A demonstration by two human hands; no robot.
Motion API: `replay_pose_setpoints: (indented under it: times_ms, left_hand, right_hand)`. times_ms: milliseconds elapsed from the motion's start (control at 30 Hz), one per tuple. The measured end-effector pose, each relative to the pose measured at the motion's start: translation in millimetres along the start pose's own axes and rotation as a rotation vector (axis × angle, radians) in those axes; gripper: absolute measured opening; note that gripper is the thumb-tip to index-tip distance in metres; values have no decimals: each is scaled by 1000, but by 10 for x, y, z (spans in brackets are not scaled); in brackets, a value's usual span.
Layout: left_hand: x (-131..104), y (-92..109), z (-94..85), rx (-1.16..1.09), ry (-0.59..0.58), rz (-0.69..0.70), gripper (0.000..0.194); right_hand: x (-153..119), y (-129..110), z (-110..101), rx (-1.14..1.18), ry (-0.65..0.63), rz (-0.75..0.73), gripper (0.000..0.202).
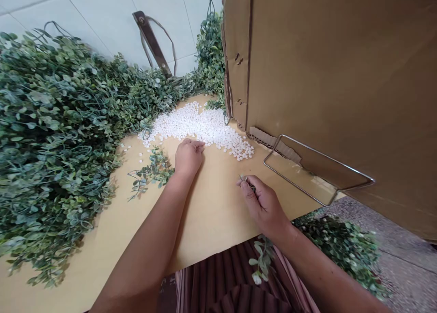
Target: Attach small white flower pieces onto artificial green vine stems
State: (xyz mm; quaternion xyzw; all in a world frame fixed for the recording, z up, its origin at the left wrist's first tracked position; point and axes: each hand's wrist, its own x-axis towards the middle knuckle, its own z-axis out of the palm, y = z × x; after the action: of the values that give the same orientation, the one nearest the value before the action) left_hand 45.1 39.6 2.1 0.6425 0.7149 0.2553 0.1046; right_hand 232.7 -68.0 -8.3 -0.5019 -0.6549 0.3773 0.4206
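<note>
My left hand [190,157] rests at the near edge of a spread of small white pieces [201,124], its fingers pressed together; what they pinch, if anything, is too small to tell. My right hand [261,201] is closed around the stem of a green leafy sprig [263,258], whose leaves and a small white tip hang below the hand over my lap. The stem's end sticks out between thumb and forefinger. Left of my left hand, close to the wrist, a separate leafy sprig [155,169] lies on the tan tabletop [211,212].
Heaped greenery [58,121] covers the left and back. A large cardboard box [327,76] stands at the right, with a bent metal wire frame [300,185] before it. A dark strap-like piece [152,42] leans by the tiled wall. More greenery [344,244] lies below right.
</note>
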Motion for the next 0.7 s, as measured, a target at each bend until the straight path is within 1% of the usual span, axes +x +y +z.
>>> replay_pose_setpoints:
  times_ms: [67,133,167,233,333,400,467,533,600,700]
  left_hand:
    - [21,-2,5,12,6,-8,21]
    - [1,23,1,-58,16,-43,18]
    - [-26,44,-6,-148,12,-73,16]
    - [-124,109,-38,-429,-26,-163,10]
    - [-386,264,-119,-888,-150,-286,8]
    - [-602,379,-170,-1055,-245,-302,13]
    - [-803,466,-191,-1150,-326,-322,18]
    - [-951,502,-180,-1222,-364,-366,21]
    - [-1040,492,-154,-1259,-355,-417,20]
    - [-1092,447,-121,-1260,-331,-462,20]
  right_hand:
    - [5,-2,-3,2,-7,-3,22]
    - [8,0,-6,19,-2,-2,22]
    - [8,3,-7,33,4,2,22]
    - [8,12,-6,66,15,6,23]
    - [8,18,0,103,12,-12,24]
    - [7,6,4,110,-4,-24,23]
    - [4,-16,4,100,-33,-20,23]
    - [-3,-42,0,86,-67,-16,25]
    - [-11,-60,-5,78,-95,-25,27]
    - [-23,-61,-5,71,-113,-41,28]
